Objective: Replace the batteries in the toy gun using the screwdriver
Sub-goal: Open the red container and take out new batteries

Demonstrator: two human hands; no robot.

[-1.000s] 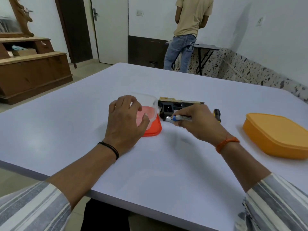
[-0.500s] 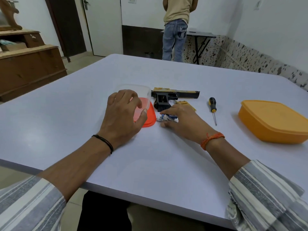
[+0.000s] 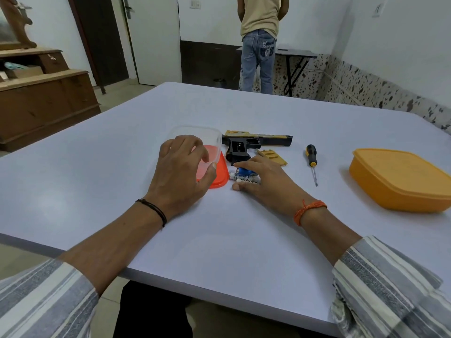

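Observation:
The black and gold toy gun (image 3: 258,142) lies on its side on the table, its grip compartment open. Its gold battery cover (image 3: 272,157) lies loose just right of the grip. A black and yellow screwdriver (image 3: 312,162) lies further right, tip toward me. My right hand (image 3: 267,182) is low on the table, thumb and fingers around a few blue and white batteries (image 3: 245,178) below the gun's grip. My left hand (image 3: 183,172) grips the near rim of a clear container (image 3: 195,132) that sits on an orange lid (image 3: 220,178).
A closed orange lunch box (image 3: 400,181) stands at the right of the white table (image 3: 219,240). A person (image 3: 260,40) stands with their back turned beyond the far edge, by a small black table. A wooden dresser (image 3: 44,98) stands at the left.
My right hand has come down from in front of the gun, bringing a battery to the table beside the orange lid. The screwdriver is now uncovered. My left hand stays on the container.

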